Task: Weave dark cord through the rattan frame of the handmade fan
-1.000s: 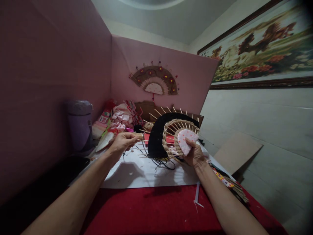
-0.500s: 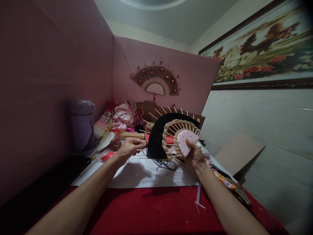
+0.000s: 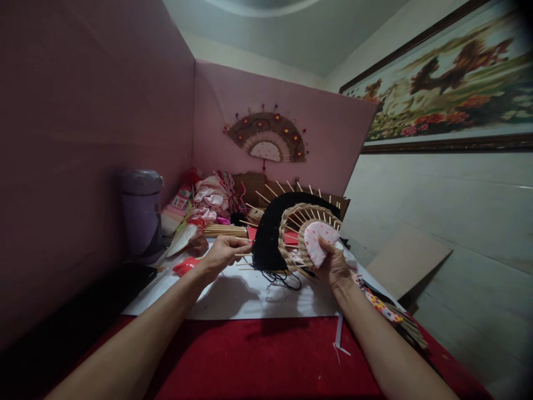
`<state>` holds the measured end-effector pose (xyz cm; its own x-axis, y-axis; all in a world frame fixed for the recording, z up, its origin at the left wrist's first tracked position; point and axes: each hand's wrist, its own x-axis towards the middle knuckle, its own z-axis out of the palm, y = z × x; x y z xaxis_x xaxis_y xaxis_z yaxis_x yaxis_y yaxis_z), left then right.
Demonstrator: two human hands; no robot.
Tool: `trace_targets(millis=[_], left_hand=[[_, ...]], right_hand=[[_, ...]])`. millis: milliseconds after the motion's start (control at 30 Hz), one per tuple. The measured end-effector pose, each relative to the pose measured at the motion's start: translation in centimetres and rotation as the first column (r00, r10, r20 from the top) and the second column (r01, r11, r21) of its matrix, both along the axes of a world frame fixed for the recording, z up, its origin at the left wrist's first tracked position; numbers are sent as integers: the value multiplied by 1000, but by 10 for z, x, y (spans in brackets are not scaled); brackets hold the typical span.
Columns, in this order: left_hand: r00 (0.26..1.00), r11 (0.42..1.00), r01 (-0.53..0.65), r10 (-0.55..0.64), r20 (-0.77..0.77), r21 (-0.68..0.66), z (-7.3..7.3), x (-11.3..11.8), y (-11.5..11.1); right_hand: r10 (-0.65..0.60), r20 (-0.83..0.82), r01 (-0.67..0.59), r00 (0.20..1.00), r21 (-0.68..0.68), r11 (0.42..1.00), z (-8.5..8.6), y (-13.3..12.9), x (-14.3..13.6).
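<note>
In my right hand (image 3: pixel 333 266) is a half-made fan, gripped with the thumb over its white, red-dotted half-round centre (image 3: pixel 320 243). Thin wooden sticks fan out from that centre through a braided straw-coloured band (image 3: pixel 285 236) and a wide black yarn band (image 3: pixel 266 239). My left hand (image 3: pixel 227 253) is closed in a pinch at the band's left edge, among the stick ends, where black yarn meets the fingertips. What exactly lies between those fingers is mostly hidden. Loose black yarn (image 3: pixel 287 279) dangles in loops under the fan.
A finished fan (image 3: pixel 266 136) hangs on the pink panel. Bundled sticks (image 3: pixel 225 229), pink cloth (image 3: pixel 211 191) and a purple flask (image 3: pixel 141 216) stand at the back left. White paper (image 3: pixel 237 305) covers part of the red tablecloth (image 3: pixel 250 355). Patterned strips (image 3: pixel 381 305) lie at right.
The black strand that stood at my left fingertips, slightly apart from the black band, now no longer shows separately. My left fingers are close against the band's edge; my right hand keeps its grip.
</note>
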<state>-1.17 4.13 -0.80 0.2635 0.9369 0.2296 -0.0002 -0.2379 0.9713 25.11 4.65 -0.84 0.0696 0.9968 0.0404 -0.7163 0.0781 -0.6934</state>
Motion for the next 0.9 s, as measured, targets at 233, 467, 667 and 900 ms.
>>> trace_targets(millis=[233, 467, 667, 900], left_hand=[[999, 999, -35, 34, 38, 2, 2, -1, -1], [999, 1000, -1, 0, 46, 20, 4, 0, -3], [997, 995, -72, 71, 22, 66, 0, -3, 5], [792, 824, -252, 477, -381, 507, -1, -12, 9]], right_hand=[[21, 19, -21, 1000, -18, 1000, 3, -3, -1], [-6, 28, 6, 1000, 5, 1000, 4, -3, -2], [1, 66, -1, 998, 1, 1000, 1, -1, -2], [-11, 121, 14, 993, -25, 1000, -4, 3, 0]])
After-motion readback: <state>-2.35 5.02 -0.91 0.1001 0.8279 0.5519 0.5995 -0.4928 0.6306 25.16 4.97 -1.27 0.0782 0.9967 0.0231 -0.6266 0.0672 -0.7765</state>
